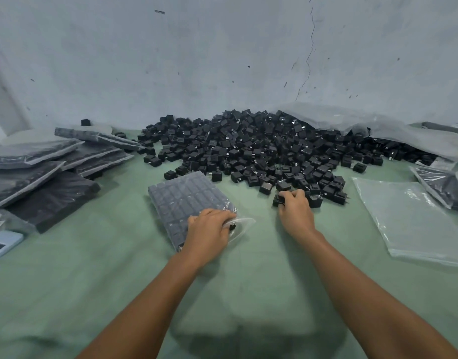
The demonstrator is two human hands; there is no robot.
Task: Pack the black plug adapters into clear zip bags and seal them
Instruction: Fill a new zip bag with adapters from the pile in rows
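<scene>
A big heap of loose black plug adapters (251,149) covers the far middle of the green cloth. In front of it lies a clear zip bag (181,200) nearly filled with rows of adapters, its open mouth toward me. My left hand (209,229) grips the bag's open mouth at its near right corner. My right hand (295,211) is at the heap's near edge, fingers curled round a black adapter (278,200).
Filled bags (41,174) are stacked at the left, with a white phone (2,243) in front of them. Empty clear bags (414,221) lie at the right, beside another filled bag (450,187). A large plastic sheet (378,125) drapes over the heap's right side. A grey wall stands behind.
</scene>
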